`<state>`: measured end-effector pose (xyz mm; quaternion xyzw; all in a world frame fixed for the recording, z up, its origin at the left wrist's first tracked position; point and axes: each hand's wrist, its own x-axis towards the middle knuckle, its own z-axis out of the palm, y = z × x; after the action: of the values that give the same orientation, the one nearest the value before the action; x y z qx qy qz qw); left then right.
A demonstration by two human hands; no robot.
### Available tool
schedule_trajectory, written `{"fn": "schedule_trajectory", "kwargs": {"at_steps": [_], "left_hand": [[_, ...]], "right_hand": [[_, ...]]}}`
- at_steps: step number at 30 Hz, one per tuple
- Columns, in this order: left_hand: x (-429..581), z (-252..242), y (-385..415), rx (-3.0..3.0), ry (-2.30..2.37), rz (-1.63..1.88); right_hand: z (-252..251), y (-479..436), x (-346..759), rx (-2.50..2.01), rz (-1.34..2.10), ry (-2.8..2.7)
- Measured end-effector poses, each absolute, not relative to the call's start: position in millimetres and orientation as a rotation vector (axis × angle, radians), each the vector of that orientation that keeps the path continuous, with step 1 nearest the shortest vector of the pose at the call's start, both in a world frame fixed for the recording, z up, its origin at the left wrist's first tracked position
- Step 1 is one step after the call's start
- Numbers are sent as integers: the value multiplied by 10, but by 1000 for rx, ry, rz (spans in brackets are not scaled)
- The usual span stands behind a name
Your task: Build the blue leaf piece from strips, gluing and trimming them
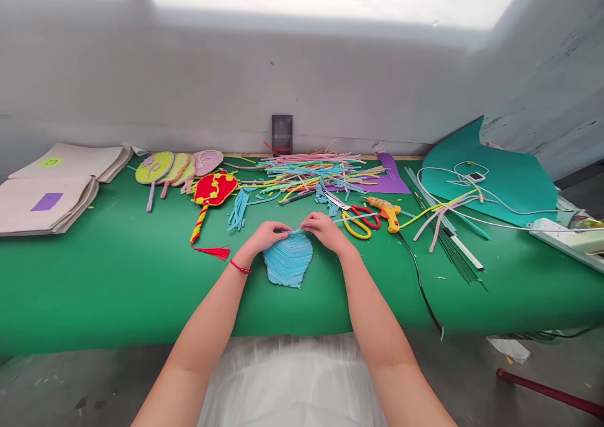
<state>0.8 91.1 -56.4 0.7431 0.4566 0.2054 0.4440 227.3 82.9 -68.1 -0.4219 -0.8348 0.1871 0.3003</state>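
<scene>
A flat panel of light-blue pipe cleaners [289,262], laid side by side in slanting rows, rests on the green tabletop in front of me. My left hand [267,236] is closed at the panel's upper left edge, fingertips pinching there. At the top right edge, my right hand [324,231] pinches a single blue pipe cleaner [355,217], whose loose end sticks out to the right past the knuckles. The fingertips of both hands nearly meet, and the exact spot where the strip touches the panel is too small to make out.
Scissors [356,221] and a yellow glue gun [385,213] lie right of my hands. Behind is a heap of coloured pipe cleaners [311,172]. A red fan [216,189] with tassel lies left, near paper stacks [56,191]. A power strip [566,238] sits far right.
</scene>
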Motion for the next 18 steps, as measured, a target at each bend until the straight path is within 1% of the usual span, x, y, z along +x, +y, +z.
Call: {"fn": "schedule_trajectory", "kwargs": {"at_steps": [18], "left_hand": [[26, -577, 905, 1807, 1167, 530]], "right_hand": [[-704, 841, 2292, -1095, 375, -2260]]}}
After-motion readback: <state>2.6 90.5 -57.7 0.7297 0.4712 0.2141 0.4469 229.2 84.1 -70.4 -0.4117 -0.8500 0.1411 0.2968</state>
